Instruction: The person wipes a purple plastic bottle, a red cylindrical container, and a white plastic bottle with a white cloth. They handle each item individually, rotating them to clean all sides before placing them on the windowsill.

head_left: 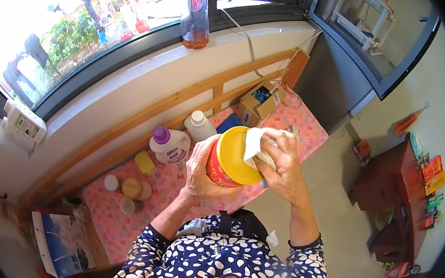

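- Our left grip (201,172) is clasped around the side of a red canister (218,171), thumb along its near side and fingers on its far left.
- The canister is held up between our two grips, tilted so that its round yellow lid (230,153), which is on, faces us.
- Our right grip (281,169) is bunched around a white cloth (253,142), pressed against the right part of the lid.
- Just beyond the left grip, on the pink-patterned counter (103,210), we see a white detergent bottle (172,150) with a purple cap, and beside it a white bottle (200,129) with a white cap.
- Left of the left grip lies a yellow block (145,162); farther left and nearer us are a tan-lidded jar (132,188) and a white-lidded jar (111,183).
- Beyond the right grip sits an open cardboard box (260,108), with a flat blue item (231,122) nearer the canister, partly hidden by it.
- Well beyond both grips, a clear plastic bottle (195,21) with some amber liquid stands on the windowsill (161,52).
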A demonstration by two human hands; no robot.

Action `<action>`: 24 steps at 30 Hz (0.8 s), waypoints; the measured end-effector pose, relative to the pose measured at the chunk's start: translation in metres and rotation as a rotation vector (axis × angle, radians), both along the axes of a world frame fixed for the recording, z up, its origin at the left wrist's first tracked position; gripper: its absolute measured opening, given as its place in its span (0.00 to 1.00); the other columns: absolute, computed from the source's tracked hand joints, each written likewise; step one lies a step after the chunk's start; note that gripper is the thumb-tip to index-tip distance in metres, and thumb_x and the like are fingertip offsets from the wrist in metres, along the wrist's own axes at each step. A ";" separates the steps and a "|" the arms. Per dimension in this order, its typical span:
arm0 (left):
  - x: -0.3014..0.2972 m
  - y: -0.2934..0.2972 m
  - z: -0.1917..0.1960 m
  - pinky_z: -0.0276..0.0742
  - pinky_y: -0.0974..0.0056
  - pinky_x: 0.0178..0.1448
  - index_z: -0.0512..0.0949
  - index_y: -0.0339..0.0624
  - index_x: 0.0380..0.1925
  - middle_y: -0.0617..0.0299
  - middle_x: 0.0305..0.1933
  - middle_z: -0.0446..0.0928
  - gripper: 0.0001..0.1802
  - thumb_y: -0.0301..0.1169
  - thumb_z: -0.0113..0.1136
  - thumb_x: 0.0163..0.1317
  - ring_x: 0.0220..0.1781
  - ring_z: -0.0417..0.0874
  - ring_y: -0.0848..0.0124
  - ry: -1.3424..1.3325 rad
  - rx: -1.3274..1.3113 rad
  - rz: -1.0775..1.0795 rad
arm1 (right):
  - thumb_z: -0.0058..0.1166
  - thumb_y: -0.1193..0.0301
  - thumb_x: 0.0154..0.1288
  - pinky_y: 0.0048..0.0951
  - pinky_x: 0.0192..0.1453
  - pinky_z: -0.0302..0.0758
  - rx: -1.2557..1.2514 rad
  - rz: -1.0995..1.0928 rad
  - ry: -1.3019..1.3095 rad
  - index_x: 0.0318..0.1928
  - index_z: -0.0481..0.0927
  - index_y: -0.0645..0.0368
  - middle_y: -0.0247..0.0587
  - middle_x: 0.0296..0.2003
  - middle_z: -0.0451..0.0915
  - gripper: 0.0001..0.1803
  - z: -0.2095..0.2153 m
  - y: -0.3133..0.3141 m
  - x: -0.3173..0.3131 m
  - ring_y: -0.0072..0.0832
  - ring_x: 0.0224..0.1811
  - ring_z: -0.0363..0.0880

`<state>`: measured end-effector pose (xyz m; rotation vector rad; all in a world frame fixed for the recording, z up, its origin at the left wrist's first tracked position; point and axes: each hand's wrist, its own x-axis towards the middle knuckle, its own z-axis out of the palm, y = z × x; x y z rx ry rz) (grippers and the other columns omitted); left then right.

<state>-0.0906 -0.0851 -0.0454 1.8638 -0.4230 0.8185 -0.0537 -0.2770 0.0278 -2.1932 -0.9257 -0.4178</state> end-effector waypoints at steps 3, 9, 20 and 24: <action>-0.002 0.003 -0.004 0.73 0.56 0.58 0.67 0.35 0.56 0.49 0.54 0.73 0.52 0.42 0.81 0.27 0.55 0.77 0.56 0.030 -0.005 -0.030 | 0.62 0.75 0.45 0.40 0.59 0.66 -0.053 0.120 -0.051 0.45 0.81 0.59 0.41 0.50 0.73 0.21 0.004 -0.010 -0.011 0.43 0.55 0.66; -0.003 -0.002 0.001 0.73 0.56 0.59 0.66 0.36 0.57 0.48 0.54 0.73 0.53 0.44 0.82 0.27 0.55 0.77 0.56 0.072 -0.112 -0.156 | 0.60 0.71 0.47 0.43 0.63 0.61 -0.091 0.244 -0.015 0.48 0.81 0.58 0.41 0.59 0.69 0.23 0.019 -0.006 -0.023 0.44 0.58 0.63; -0.004 -0.001 -0.003 0.74 0.56 0.58 0.67 0.35 0.57 0.48 0.54 0.73 0.53 0.45 0.81 0.27 0.53 0.77 0.55 0.036 -0.016 -0.084 | 0.57 0.63 0.56 0.41 0.59 0.64 -0.243 0.035 -0.133 0.50 0.78 0.61 0.39 0.60 0.68 0.22 0.012 0.014 -0.010 0.42 0.55 0.64; -0.004 0.002 -0.006 0.74 0.57 0.58 0.68 0.35 0.56 0.49 0.53 0.74 0.52 0.47 0.80 0.28 0.53 0.77 0.55 0.017 0.050 0.004 | 0.57 0.63 0.58 0.40 0.57 0.68 -0.241 -0.128 -0.089 0.49 0.77 0.67 0.44 0.53 0.70 0.23 0.003 0.016 -0.010 0.42 0.52 0.66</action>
